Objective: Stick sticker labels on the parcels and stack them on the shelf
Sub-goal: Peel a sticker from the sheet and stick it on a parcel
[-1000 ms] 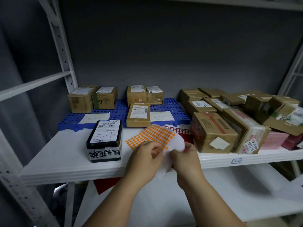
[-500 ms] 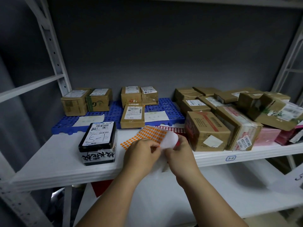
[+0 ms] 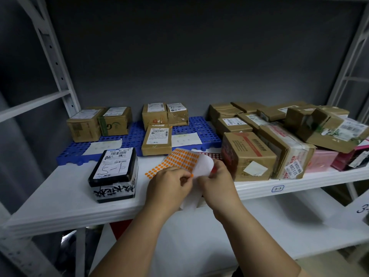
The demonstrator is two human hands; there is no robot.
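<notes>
Orange dot sticker sheet (image 3: 177, 161) at frame centre, pinched by left hand (image 3: 169, 186) and right hand (image 3: 217, 181) above the white shelf (image 3: 60, 196).

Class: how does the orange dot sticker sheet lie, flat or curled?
Curled. The sticker sheet bends back at its right end, showing its white underside, while the left hand and right hand pinch it.

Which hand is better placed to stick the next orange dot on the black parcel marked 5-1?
Left, probably. The left hand pinches at the orange dot sheet and is nearer the black parcel; the right hand holds the sheet's white backing.
</notes>
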